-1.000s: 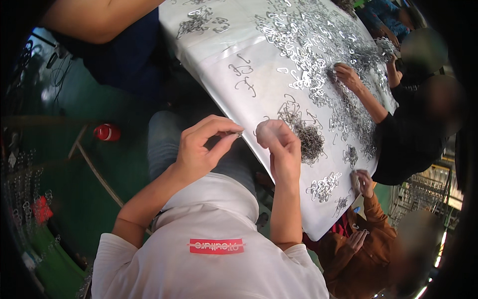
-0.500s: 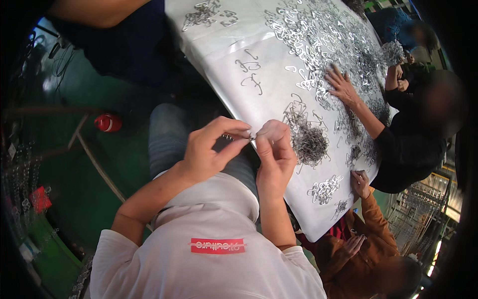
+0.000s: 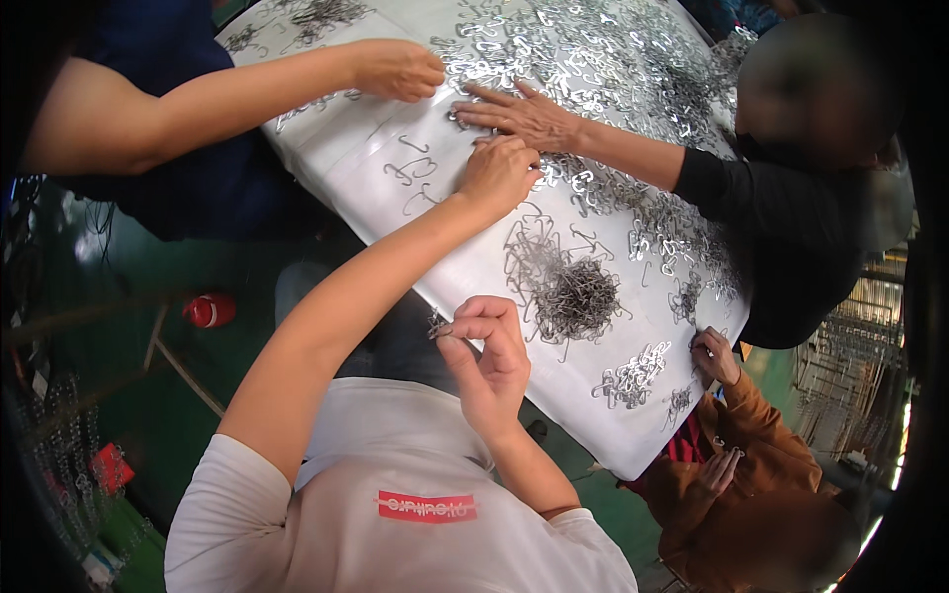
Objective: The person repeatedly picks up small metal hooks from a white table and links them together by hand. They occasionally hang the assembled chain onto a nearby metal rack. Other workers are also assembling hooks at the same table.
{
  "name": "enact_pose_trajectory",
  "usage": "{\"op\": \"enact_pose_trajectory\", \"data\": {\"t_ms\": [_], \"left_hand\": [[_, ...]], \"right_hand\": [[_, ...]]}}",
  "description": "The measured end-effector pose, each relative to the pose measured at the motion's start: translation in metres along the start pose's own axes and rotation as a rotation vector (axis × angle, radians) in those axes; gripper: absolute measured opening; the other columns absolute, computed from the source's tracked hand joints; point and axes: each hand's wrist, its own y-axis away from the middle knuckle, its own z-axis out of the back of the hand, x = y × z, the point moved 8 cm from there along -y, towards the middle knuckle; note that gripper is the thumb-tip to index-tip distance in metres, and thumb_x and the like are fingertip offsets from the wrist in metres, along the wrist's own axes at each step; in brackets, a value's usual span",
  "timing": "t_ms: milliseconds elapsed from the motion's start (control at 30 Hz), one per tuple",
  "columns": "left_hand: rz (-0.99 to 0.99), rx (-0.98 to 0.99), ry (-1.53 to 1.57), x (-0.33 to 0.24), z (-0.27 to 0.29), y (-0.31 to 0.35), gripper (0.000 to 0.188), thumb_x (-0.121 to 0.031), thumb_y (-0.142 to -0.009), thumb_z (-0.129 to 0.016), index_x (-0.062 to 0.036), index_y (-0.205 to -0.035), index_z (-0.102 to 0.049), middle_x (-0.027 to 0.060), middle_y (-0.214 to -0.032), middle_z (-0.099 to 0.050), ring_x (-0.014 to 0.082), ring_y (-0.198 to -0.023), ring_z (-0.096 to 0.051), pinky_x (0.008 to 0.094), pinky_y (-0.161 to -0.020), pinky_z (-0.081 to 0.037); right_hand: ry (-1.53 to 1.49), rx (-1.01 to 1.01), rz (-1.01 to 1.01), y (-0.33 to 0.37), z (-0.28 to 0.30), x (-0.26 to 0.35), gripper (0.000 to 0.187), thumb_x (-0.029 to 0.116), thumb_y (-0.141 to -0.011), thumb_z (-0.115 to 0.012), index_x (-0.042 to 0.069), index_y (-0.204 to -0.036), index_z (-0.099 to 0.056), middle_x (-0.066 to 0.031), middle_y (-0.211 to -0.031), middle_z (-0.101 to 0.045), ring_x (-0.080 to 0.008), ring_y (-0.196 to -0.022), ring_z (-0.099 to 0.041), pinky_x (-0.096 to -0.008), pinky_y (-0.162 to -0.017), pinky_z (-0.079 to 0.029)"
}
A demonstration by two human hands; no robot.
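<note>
My left hand [image 3: 499,176] reaches out over the white-covered table [image 3: 474,262] to the near edge of a wide spread of shiny metal hooks [image 3: 583,59]. Its fingers are curled together, and what is between the fingertips is hidden. Close to my body, my right hand [image 3: 489,361] pinches a small bunch of metal hooks [image 3: 437,324] between thumb and fingers. Beyond it on the table lies a tangled pile of darker hooks [image 3: 583,299]. Several loose dark hooks [image 3: 410,170] lie left of my left wrist.
A co-worker's flat hand [image 3: 524,117] rests on the hooks right beside my left hand. Another person's closed hand [image 3: 400,71] is over the table from the left. Someone in a brown sleeve [image 3: 766,425] sits at the right corner, near a small hook pile [image 3: 635,376].
My left hand has left my right hand and stretched forward to the shiny hooks. My right hand has dropped slightly nearer. A co-worker's hand has moved left, and another arm has come in.
</note>
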Motion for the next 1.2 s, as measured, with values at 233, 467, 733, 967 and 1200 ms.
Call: {"op": "enact_pose_trajectory", "data": {"t_ms": [233,467,733,967,1200], "left_hand": [[0.051,0.082,-0.188,0.001,-0.027,-0.002,0.012,-0.017,-0.077,-0.068,-0.0071,-0.082,-0.065,0.0075,-0.086,-0.065,0.0264,-0.091,-0.059,0.0388,-0.078,-0.046],[0.101,-0.023,0.198,0.011,0.026,0.018,0.01,-0.01,-0.08,-0.065,-0.003,-0.086,-0.06,0.0115,-0.088,-0.067,0.0293,-0.079,-0.063,0.0367,-0.071,-0.05],[0.422,-0.07,0.584,-0.022,0.138,0.132,0.016,-0.007,-0.081,-0.068,-0.002,-0.096,-0.069,0.0035,-0.082,-0.067,0.0081,-0.074,-0.061,0.0227,-0.063,-0.048],[0.248,-0.194,0.616,-0.054,0.178,0.174,0.012,-0.002,-0.077,-0.069,-0.0034,-0.089,-0.071,0.005,-0.085,-0.068,0.0102,-0.072,-0.061,0.0223,-0.057,-0.044],[0.248,-0.241,0.582,-0.05,0.177,0.182,0.016,0.004,-0.074,-0.069,-0.0026,-0.089,-0.071,0.0053,-0.081,-0.065,0.0112,-0.067,-0.055,0.0228,-0.058,-0.043]], "right_hand": [[0.08,-0.024,-0.023,0.005,0.007,-0.004,0.007,0.001,-0.081,-0.066,-0.001,-0.086,-0.063,-0.0098,-0.099,-0.052,-0.0185,-0.087,-0.054,-0.0278,-0.078,-0.044],[0.069,-0.031,-0.035,0.014,-0.002,-0.01,0.007,0.001,-0.081,-0.066,0.0,-0.086,-0.062,-0.009,-0.098,-0.052,-0.018,-0.088,-0.053,-0.0277,-0.077,-0.044],[0.129,-0.049,0.031,0.02,-0.01,-0.009,0.007,0.002,-0.083,-0.066,0.0,-0.087,-0.061,-0.0067,-0.097,-0.052,-0.013,-0.084,-0.049,-0.0246,-0.073,-0.042],[0.186,-0.074,0.113,0.018,-0.019,0.004,0.006,0.004,-0.083,-0.067,0.001,-0.086,-0.062,-0.007,-0.097,-0.053,-0.0148,-0.085,-0.05,-0.0243,-0.072,-0.041],[0.391,0.1,0.024,0.002,0.0,-0.01,0.013,0.003,-0.079,-0.068,0.003,-0.091,-0.063,-0.0058,-0.1,-0.058,-0.0162,-0.088,-0.057,-0.0277,-0.076,-0.046]]}}
